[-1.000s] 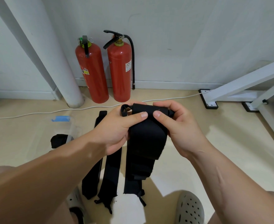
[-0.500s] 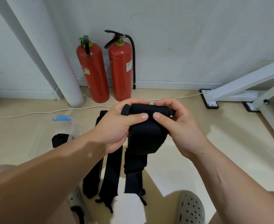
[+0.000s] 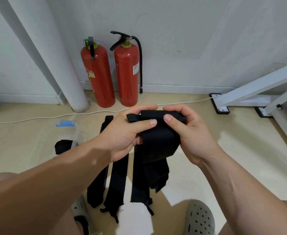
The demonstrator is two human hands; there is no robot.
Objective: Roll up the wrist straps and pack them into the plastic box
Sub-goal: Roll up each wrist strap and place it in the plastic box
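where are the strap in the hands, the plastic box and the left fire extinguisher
held strap [image 3: 158,146], head view, on the cloth hanging below the roll
plastic box [image 3: 77,133], head view, on its clear wall
left fire extinguisher [image 3: 97,73], head view, on the red body

Gripping a partly rolled black wrist strap [image 3: 158,143] at either end of its roll with the left hand [image 3: 122,134] and the right hand [image 3: 195,133], thumbs on top, loose tail hanging down. Beneath, three more flat straps [image 3: 117,184] side by side on the floor. To the left, a clear plastic box [image 3: 77,134] with a blue latch and one dark roll [image 3: 63,147] at its near end. By the wall, two red fire extinguishers [image 3: 97,73] and a white cable [image 3: 37,118].
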